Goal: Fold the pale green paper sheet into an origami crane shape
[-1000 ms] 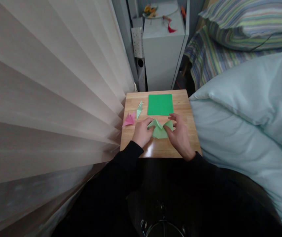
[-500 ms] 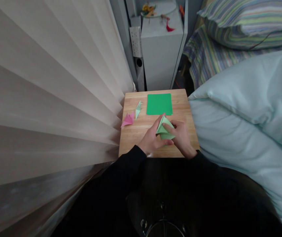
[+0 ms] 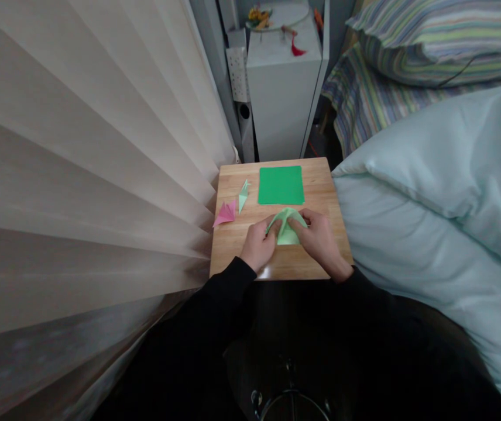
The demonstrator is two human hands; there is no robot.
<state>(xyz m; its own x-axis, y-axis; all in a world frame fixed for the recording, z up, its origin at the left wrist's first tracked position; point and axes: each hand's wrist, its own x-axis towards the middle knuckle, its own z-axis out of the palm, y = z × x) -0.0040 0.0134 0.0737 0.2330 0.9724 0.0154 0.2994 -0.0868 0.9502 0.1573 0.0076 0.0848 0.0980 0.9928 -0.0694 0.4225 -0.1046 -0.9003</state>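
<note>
A light green sheet of origami paper (image 3: 289, 233), partly folded and bowed, is held between both hands above the front half of the small wooden table (image 3: 233, 257). My left hand (image 3: 260, 242) pinches its left side, thumb on top. On the opposite side my right hand (image 3: 319, 237) grips it, thumb pressed on the near face. Fingers under the paper are hidden. Just beyond lies a stack of bright green square paper (image 3: 281, 185). To the left rest a folded pale green paper crane (image 3: 243, 196) and a pink folded paper piece (image 3: 225, 213).
A pleated curtain (image 3: 145, 175) hangs along the table's left side. On the right, a bed with a pale blue quilt (image 3: 408, 222) borders the table. A white cabinet (image 3: 281, 111) stands behind it, beside a power strip (image 3: 237, 73).
The light green paper has gone from a tilted, pointed shape to a wider, bowed one. My left hand has shifted left, and both hands now hold opposite sides.
</note>
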